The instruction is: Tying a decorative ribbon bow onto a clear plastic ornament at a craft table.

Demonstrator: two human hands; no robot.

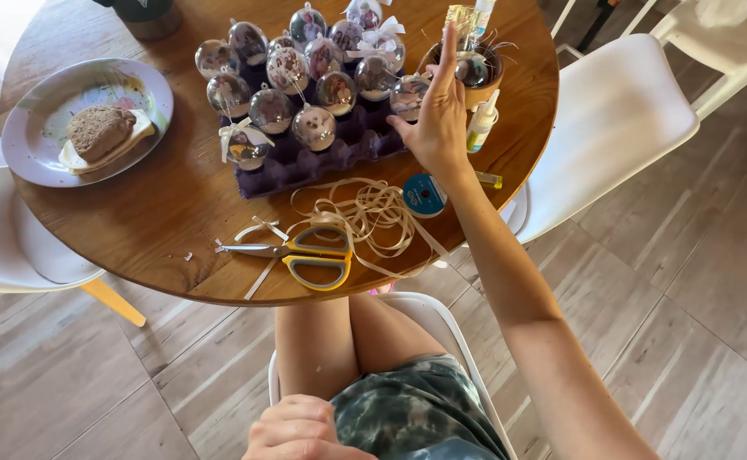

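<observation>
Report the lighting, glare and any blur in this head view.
Head view: soft daylight, shadows faint; bright glints on the clear ball ornaments and a sheen on the round wooden table; white chair nearly blown out at upper right; right hand slightly soft at its fingertips, left hand cut by the bottom edge; scissors and ribbon sharp; wide-angle bending towards the edges.

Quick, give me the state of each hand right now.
Left hand: closed in a loose fist by the lap, holding nothing visible.
Right hand: open, fingers extended, reaching over the clear ornaments.
</observation>
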